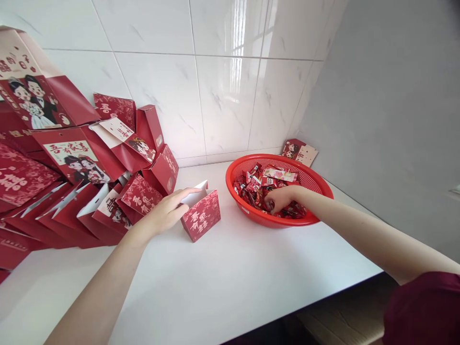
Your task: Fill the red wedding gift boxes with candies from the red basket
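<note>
A small red paper gift box [201, 216] with pale lettering stands upright on the table, its top open. My left hand [166, 213] grips its left side, index finger along the rim and thumb at the near edge. To the right, my right hand [279, 199] reaches into a red plastic basket [234, 167], fingers curled down and closed among the wrapped candies [252, 184]. The fingertips are partly hidden by the candies. A longer pale pink packet [280, 174] lies on top of the pile.
Many red wedding gift boxes [81, 158] are stacked at the left, some open-topped. Another box [299, 152] lies behind the basket against the tiled wall [154, 76]. A grey panel [388, 120] rises on the right. The white table [230, 282] ends at a front edge, with cardboard [341, 318] below.
</note>
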